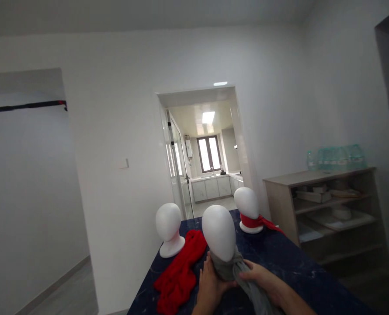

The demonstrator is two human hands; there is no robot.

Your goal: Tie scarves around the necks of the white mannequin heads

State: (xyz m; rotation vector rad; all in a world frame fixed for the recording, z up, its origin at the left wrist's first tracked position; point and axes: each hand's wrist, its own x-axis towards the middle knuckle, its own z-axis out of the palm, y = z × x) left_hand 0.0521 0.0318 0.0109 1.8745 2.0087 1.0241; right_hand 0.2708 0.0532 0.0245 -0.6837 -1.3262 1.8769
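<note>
A white foam mannequin head point(218, 232) stands upright in the middle, close in front of me. Round its neck lies a grey scarf point(225, 270), gathered in a knot or loop on the right, with its loose end hanging toward me. My left hand point(210, 284) is closed round the wrapped neck from the left, its thumb across the front of the scarf. Just below the gathered part, my right hand point(260, 279) is closed on the scarf, thumb on top. The base of this head is hidden by the hands and the fabric.
On the dark blue table point(299, 267), a bare white mannequin head point(168, 223) stands left beside a crumpled red scarf point(181, 271). Another head point(246, 202) at back right wears a red scarf point(251, 222). A wooden shelf point(319, 175) with water bottles point(342, 157) stands right.
</note>
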